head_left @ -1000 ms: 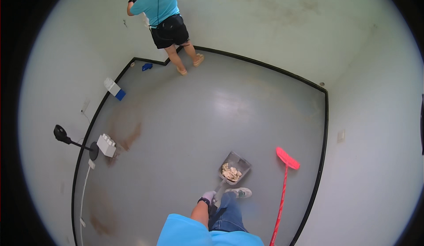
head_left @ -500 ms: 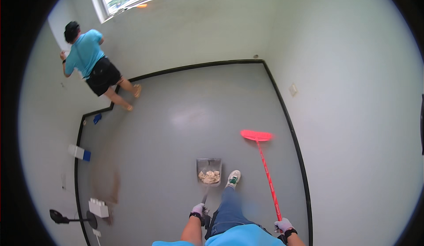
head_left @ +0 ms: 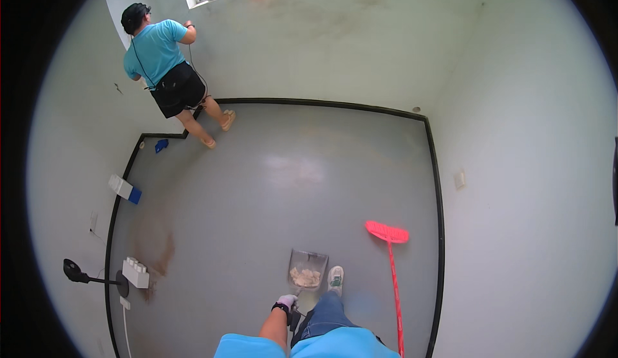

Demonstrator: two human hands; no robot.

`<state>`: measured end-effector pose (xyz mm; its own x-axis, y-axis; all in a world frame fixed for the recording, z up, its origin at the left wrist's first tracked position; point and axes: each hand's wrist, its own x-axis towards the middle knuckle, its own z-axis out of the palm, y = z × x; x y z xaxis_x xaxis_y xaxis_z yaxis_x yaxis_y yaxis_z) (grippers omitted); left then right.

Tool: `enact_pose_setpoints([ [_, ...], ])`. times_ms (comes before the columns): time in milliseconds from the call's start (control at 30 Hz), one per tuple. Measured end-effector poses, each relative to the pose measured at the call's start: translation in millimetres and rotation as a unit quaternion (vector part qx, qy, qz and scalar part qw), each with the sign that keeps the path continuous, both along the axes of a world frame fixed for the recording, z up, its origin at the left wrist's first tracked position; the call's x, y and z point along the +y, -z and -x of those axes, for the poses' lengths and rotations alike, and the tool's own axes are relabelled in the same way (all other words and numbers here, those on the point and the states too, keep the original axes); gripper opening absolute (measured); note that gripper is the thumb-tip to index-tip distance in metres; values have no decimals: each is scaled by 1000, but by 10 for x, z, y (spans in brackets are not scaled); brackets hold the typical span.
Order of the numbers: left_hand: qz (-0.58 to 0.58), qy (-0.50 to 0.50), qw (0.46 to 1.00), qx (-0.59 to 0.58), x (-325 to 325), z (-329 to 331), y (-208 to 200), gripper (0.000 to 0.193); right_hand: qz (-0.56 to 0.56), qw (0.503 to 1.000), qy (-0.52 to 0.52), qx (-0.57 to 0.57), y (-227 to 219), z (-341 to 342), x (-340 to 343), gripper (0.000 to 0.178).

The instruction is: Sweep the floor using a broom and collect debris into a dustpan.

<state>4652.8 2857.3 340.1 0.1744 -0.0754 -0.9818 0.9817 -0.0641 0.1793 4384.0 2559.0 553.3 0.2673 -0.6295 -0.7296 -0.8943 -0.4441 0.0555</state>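
My left hand (head_left: 288, 302), in a pale glove, is closed round the handle of a grey dustpan (head_left: 310, 259). Pale crumpled scraps (head_left: 304, 277) lie in the pan, just left of my shoe (head_left: 335, 279). A broom with a pink-red head (head_left: 387, 232) and a long red handle (head_left: 396, 300) is out to my right. Its handle runs off the lower edge of the picture. My right hand is out of sight.
A co-worker (head_left: 168, 62) in a blue shirt stands at the far left wall. Along the left wall are a black stand (head_left: 122, 283), a white block-shaped thing (head_left: 135, 272), a white-and-blue box (head_left: 125, 188) and a blue object (head_left: 161, 146). Brown stains (head_left: 166, 255) mark the floor.
My view has shifted, and my right hand has left the picture. Dustpan and broom both appear lower in view. The co-worker's right arm has risen toward the window wall.
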Motion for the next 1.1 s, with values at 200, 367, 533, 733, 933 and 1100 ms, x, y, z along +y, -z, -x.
enact_pose_setpoints([
  [200,5,-39,999,3,-150,-423,37,10,-12,996,-13,86,-365,-237,-650,45],
  [367,-2,-46,999,15,-211,-642,-293,11,-7,997,-80,13,-292,-680,-976,35],
  [533,-1,-112,994,2,-263,-747,-411,7,-33,993,-100,-57,-316,-1296,-1081,39],
  [733,-13,-198,980,-24,-374,-836,-478,10,15,977,-214,-8,214,-2444,-1582,40],
  [933,-50,-293,955,-17,-656,-1511,-608,7,-20,921,-365,-136,560,-5347,-1764,43],
  [1100,-92,-302,948,-28,-792,-2078,-712,7,-54,880,-431,-193,838,-7589,-1149,44],
])
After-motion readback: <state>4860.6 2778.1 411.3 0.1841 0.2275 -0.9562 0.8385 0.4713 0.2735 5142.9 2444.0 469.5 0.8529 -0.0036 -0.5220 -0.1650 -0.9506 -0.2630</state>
